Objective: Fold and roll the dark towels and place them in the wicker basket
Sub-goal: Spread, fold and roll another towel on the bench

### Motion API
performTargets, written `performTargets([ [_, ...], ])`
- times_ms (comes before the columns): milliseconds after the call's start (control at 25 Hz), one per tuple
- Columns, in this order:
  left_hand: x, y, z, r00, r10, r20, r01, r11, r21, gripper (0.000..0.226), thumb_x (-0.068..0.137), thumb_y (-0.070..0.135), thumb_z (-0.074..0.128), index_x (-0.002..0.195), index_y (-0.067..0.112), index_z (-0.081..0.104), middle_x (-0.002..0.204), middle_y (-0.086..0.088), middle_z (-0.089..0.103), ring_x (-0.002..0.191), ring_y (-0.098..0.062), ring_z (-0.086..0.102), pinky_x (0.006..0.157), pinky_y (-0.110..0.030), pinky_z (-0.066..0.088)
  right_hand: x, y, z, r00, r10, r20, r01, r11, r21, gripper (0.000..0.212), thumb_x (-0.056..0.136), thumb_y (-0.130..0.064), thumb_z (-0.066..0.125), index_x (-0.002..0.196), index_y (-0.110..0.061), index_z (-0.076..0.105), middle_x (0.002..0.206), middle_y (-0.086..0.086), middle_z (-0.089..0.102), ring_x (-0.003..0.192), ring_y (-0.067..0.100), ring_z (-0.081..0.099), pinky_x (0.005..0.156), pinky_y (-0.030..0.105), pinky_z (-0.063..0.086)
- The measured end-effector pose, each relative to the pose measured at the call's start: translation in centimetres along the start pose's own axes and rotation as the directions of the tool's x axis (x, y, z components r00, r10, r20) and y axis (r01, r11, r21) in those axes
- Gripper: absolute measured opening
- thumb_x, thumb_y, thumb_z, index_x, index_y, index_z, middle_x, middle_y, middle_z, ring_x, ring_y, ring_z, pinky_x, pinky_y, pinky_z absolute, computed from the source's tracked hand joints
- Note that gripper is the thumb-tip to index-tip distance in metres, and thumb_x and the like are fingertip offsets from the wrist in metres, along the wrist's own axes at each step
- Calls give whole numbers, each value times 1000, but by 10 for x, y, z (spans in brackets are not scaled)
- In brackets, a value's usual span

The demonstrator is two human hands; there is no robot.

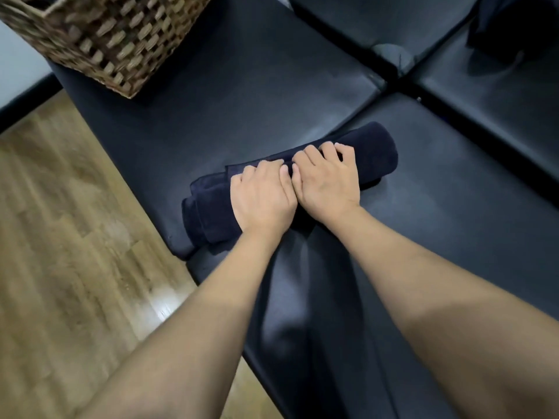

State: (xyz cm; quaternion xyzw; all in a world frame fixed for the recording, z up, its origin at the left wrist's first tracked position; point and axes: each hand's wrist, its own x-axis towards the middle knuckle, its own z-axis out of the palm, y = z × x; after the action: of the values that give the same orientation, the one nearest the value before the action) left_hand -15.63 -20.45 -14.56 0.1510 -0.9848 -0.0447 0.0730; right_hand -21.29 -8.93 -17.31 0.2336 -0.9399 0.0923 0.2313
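A dark navy towel (372, 152), rolled up, lies apart from the wicker basket (102, 40).

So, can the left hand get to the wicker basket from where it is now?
Probably yes. The wicker basket stands on the same dark bench, up and left of the left hand, with only bare bench between them. But both hands, the right hand too, are gripping the rolled towel.
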Motion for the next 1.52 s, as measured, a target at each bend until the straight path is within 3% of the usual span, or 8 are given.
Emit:
performTargets([
  [200, -27, -2, 25, 975, 12, -224, -37, 993, -109, 44, 103, 32, 37, 135, 19, 63, 131, 2, 67, 122, -24, 59, 108, -43, 41, 20, -3, -10, 980, -18, 200, 22, 1000, -17, 33, 100, -32, 34, 85, -16, 59, 83, 1, 64, 89, 29, 54, 86, 43, 29],
  [560, 39, -6, -13, 984, 6, 180, -22, 996, 83, 38, 105, 34, 20, 84, 23, 50, 90, -2, 70, 73, -26, 51, 71, -39, 29, 65, -6, -10, 876, 14, 482, 22, 997, -69, 39, 103, -40, 25, 78, -20, 47, 74, -3, 54, 82, 24, 38, 82, 43, 26],
  [760, 80, -18, -4, 950, 21, 311, -18, 1000, -14, 48, 105, 38, 20, 97, 24, 66, 106, -5, 73, 96, -31, 64, 77, -38, 35, 72, -8, 6, 927, 95, 362, -74, 995, -71, 44, 105, -35, 26, 90, -16, 62, 98, 8, 67, 85, 32, 56, 85, 46, 32],
  [920, 118, -24, -10, 836, 8, 549, 78, 988, -133, 51, 103, 40, 22, 111, 21, 68, 117, -4, 67, 100, -28, 56, 82, -39, 37, 102, -13, 8, 899, 203, 389, -198, 979, -52, 42, 103, -38, 29, 93, -17, 64, 100, 7, 69, 94, 34, 60, 87, 46, 34],
  [1120, 119, -26, -6, 847, 138, 513, -74, 987, -143, 57, 105, 41, 15, 119, 22, 67, 127, -6, 60, 122, -30, 49, 89, -43, 35, 77, -22, 13, 897, 421, 134, -409, 906, -106, 39, 99, -35, 36, 84, -16, 66, 89, 4, 68, 89, 31, 58, 93, 43, 30],
  [1200, 116, -25, -8, 838, 173, 517, -103, 981, -162, 61, 105, 48, 11, 122, 22, 65, 127, -7, 61, 119, -31, 54, 90, -44, 37, 65, -26, 16, 860, 507, 50, -506, 862, -32, 36, 98, -33, 39, 93, -15, 71, 106, 4, 71, 104, 27, 61, 104, 42, 28],
  [1360, 114, -27, -16, 795, 172, 582, -109, 984, -143, 82, 95, 73, 6, 119, 21, 65, 125, -5, 66, 118, -32, 57, 93, -44, 42, 28, -45, 6, 781, 610, 136, -620, 783, 48, 50, 102, -38, 33, 144, -19, 53, 162, 5, 35, 153, 26, 26, 124, 45, 9],
  [1520, 105, -28, -29, 768, 203, 607, -170, 979, -112, 95, 78, 94, 10, 103, 21, 66, 112, -2, 69, 109, -31, 62, 81, -40, 43, -23, -69, -10, 707, 660, 254, -705, 635, 315, 57, 107, -37, 38, 161, -27, 22, 171, -1, 1, 157, 18, -4, 124, 40, 16],
])
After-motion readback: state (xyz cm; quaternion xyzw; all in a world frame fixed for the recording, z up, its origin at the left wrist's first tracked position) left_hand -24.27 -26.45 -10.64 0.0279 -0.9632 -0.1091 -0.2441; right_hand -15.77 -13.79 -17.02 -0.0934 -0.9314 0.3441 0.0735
